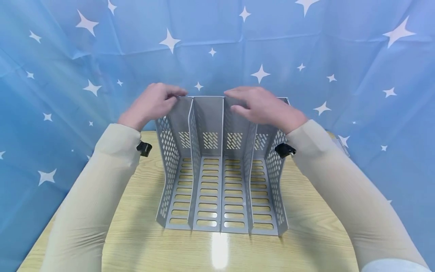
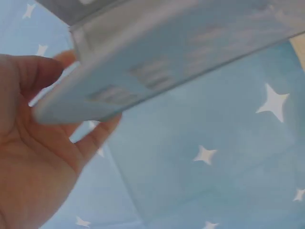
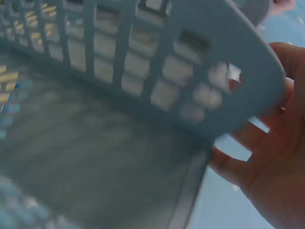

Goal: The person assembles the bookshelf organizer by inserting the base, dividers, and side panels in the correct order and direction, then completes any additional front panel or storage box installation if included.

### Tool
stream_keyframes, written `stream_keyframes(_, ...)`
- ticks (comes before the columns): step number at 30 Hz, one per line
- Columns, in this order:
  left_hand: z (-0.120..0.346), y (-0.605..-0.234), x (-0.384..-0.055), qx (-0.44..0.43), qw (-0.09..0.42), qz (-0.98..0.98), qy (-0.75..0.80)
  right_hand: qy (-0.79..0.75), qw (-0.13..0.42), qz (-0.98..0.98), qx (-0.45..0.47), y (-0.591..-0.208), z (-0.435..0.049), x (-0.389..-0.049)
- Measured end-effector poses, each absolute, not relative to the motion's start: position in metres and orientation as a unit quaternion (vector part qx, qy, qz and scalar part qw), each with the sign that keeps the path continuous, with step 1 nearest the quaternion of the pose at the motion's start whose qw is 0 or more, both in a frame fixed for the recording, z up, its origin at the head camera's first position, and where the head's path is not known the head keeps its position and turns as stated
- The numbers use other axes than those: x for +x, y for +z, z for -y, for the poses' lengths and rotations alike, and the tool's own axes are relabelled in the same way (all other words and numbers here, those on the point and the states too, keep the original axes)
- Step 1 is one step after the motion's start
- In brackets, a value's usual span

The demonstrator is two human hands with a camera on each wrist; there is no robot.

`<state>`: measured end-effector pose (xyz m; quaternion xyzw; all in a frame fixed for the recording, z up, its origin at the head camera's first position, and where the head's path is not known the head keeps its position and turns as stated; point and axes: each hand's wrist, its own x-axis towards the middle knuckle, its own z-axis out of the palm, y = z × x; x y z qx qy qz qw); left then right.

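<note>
A grey plastic file rack (image 1: pixel 209 113) with several upright slots stands on the wooden table, its slotted base toward me. Its sides and dividers are perforated. At the top left back corner, my left hand (image 1: pixel 154 102) grips the rim; the left wrist view shows that hand (image 2: pixel 43 143) with thumb and fingers on either side of a panel (image 2: pixel 157 62). My right hand (image 1: pixel 261 105) holds the back's top edge right of centre, thumb in front. In the right wrist view, its fingers (image 3: pixel 252 136) curl around the corner by a perforated divider (image 3: pixel 143 62); some fingertips are hidden.
Blue cloth (image 1: pixel 210 22) with white stars hangs behind the table (image 1: pixel 136 241) and along both sides. A small greyish item (image 1: pixel 342 145), partly hidden by the right sleeve, lies at the table's right edge. Black devices (image 1: pixel 144 148) sit at both wrists.
</note>
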<state>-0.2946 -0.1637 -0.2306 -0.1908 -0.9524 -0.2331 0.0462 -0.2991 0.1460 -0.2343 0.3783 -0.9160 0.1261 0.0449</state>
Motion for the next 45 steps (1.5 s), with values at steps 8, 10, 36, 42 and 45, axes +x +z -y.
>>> stream_keyframes(8,0.163,-0.258,-0.291,-0.191,0.125,0.945,-0.235,0.116,0.068,0.919,0.37,-0.247,-0.13,-0.3)
stream_keyframes(10,0.163,-0.261,-0.287,-0.191,0.137,0.944,-0.23,0.113,0.075,0.916,0.377,-0.249,-0.13,-0.298)
stream_keyframes(36,0.128,-0.256,-0.282,-0.29,0.206,0.932,-0.063,0.119,0.109,0.914,0.372,-0.259,-0.132,-0.302)
stream_keyframes(42,0.123,-0.256,-0.282,-0.285,0.23,0.93,-0.04,0.122,0.115,0.911,0.376,-0.256,-0.132,-0.305)
stream_keyframes(45,0.124,-0.256,-0.282,-0.283,0.223,0.932,-0.043,0.118,0.11,0.913,0.373,-0.258,-0.131,-0.304)
